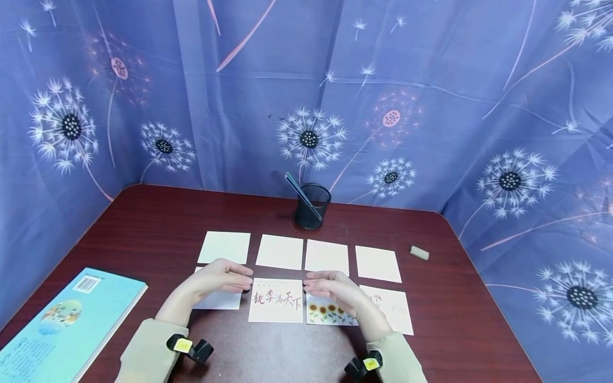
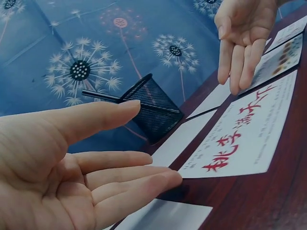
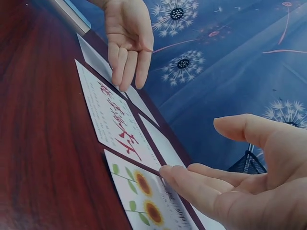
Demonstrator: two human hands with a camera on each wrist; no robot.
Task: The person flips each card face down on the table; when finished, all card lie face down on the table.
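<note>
A white card with red Chinese characters [image 1: 275,301] lies flat on the table between the two hands. My left hand [image 1: 222,276] is at its left edge, over a blank white card [image 1: 217,300], with fingers extended and holding nothing. On the other side, my right hand [image 1: 335,289] hovers over a sunflower card [image 1: 330,315], its fingers extended and its palm turned inward. Both palms face each other in the left wrist view. Whether any fingertip touches a card, I cannot tell. At the right end lies a card with faint printing [image 1: 394,311].
Several blank white cards [image 1: 279,252] form a row behind. A black mesh pen cup [image 1: 310,213] holding pens stands at the back. A small eraser [image 1: 419,252] lies to the right, and a light-blue book [image 1: 67,324] at the left. A dandelion-patterned curtain [image 1: 249,106] surrounds the table.
</note>
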